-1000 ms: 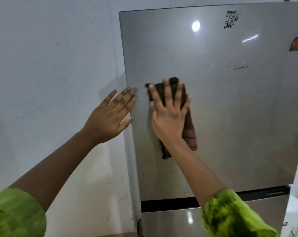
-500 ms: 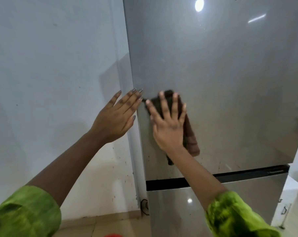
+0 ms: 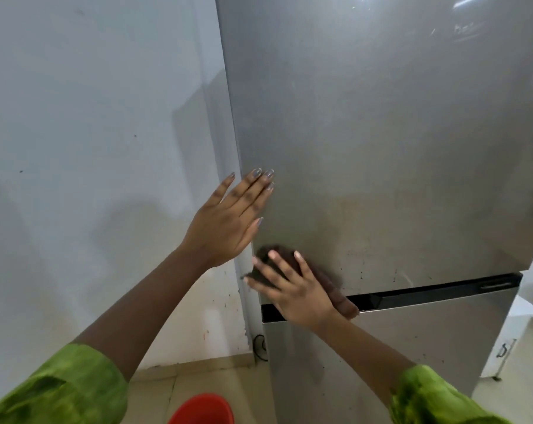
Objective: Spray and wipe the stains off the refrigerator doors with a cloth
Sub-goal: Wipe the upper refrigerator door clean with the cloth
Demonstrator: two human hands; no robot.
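**Wiping the lower edge of the upper door**

My right hand [image 3: 292,286] lies flat, fingers spread, pressing the brown cloth [image 3: 329,286] against the upper refrigerator door [image 3: 381,133]; an open palm spreads the pressure. The cloth trails past my wrist over the dark gap [image 3: 436,292] between the doors. My left hand [image 3: 228,221], open and empty, rests up and to the left on the door's edge, probably to brace me. Dark specks [image 3: 363,270] remain just right of the cloth, my likely next patch.
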